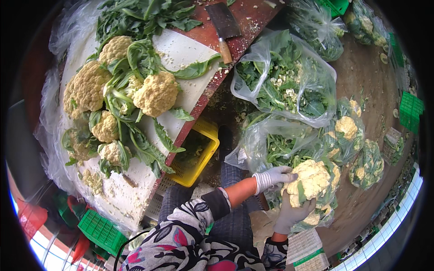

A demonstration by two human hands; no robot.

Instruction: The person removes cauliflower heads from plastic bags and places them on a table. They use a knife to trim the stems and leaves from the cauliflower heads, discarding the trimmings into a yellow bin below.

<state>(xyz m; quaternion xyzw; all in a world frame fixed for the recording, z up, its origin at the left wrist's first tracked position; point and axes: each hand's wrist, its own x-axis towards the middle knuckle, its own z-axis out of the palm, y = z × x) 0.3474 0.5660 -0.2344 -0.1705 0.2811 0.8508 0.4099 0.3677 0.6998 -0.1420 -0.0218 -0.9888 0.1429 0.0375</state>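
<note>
My left hand (273, 179), in a pale knitted glove, has its fingers on the upper left of a cream cauliflower head (309, 183). My right hand (294, 212), also gloved, grips the same head from below, its fingers against the underside. A small green leaf lies on the head. More cauliflower (312, 219) in clear plastic sits under and behind it. Just beyond my hands is an open clear bag of green leaves (289, 144), and farther up a second leaf bag (289, 77).
At left, a white board (185, 49) on a red table bears several cauliflowers (153, 92) and loose leaves. A cleaver (224, 25) lies at its far end. A yellow crate (210, 151) sits below its edge. Bagged cauliflowers (348, 128) and green crates (409, 113) stand on the brown floor at right.
</note>
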